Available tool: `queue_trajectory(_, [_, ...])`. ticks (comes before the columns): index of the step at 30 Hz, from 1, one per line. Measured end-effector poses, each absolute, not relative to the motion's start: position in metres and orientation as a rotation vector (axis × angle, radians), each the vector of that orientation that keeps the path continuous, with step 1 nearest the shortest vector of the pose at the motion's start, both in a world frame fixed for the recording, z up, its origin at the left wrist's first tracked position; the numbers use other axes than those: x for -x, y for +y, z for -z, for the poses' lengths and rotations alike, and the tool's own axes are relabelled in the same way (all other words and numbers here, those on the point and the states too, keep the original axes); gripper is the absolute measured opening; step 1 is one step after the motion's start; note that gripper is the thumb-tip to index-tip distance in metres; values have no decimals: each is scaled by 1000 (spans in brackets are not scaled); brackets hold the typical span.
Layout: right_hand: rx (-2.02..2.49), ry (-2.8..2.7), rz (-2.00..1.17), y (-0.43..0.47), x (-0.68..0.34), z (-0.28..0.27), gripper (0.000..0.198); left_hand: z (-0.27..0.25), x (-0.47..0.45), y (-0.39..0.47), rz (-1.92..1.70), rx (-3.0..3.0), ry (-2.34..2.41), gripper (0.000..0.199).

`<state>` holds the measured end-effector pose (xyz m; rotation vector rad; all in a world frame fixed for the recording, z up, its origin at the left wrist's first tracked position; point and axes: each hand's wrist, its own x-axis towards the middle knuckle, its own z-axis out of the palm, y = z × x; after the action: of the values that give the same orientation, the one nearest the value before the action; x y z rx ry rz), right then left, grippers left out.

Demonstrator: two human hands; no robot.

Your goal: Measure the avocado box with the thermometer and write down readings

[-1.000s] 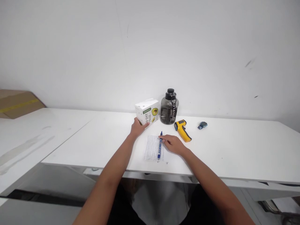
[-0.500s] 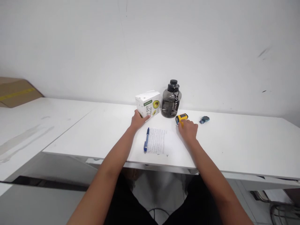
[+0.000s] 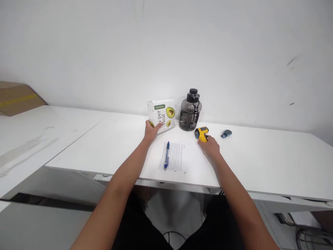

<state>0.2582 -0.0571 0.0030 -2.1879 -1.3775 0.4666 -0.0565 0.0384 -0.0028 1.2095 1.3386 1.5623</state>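
Note:
My left hand [image 3: 152, 131] grips the lower left side of a white box [image 3: 166, 116] with avocado pictures and a green label, its thumb across the front. My right hand [image 3: 210, 146] is closed around the handle of a yellow infrared thermometer gun [image 3: 202, 133], which lies low at the tabletop; part of the handle is hidden by the fingers. Between my hands, a blue pen [image 3: 167, 155] rests on a sheet of closely written paper [image 3: 179, 158]. Behind the thermometer stands a dark see-through water jug [image 3: 187, 113] with a black cap, close to the box's right side.
A small dark blue object [image 3: 226, 133] lies on the white table [image 3: 273, 156] to the right. A cardboard box [image 3: 19, 99] with yellow tape sits at the far left. The wall [image 3: 166, 52] rises directly behind the table.
The box has turned to show more of its front and shifted slightly left. The pen has moved right, onto the writing. My right hand has lowered a little, leaving more of the thermometer visible.

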Motion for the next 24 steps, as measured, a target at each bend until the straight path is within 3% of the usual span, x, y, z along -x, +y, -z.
queue_trajectory(4, [1743, -1073, -690, -58, -255, -6, 45, 0, 54, 44, -1726, -1011, 1161, 51])
queue_trajectory(10, [1058, -1039, -920, -75, -246, -24, 47, -13, 52, 37, -1781, -1003, 976, 58])
queue_trajectory(18, [869, -1378, -1214, -91, -239, -30, 62, -24, 35, 11, -1668, -1222, 864, 62])
queue_trajectory(24, [837, -1466, -1219, -90, -230, -28, 58, -21, 28, 4, -1578, -1284, 846, 64])
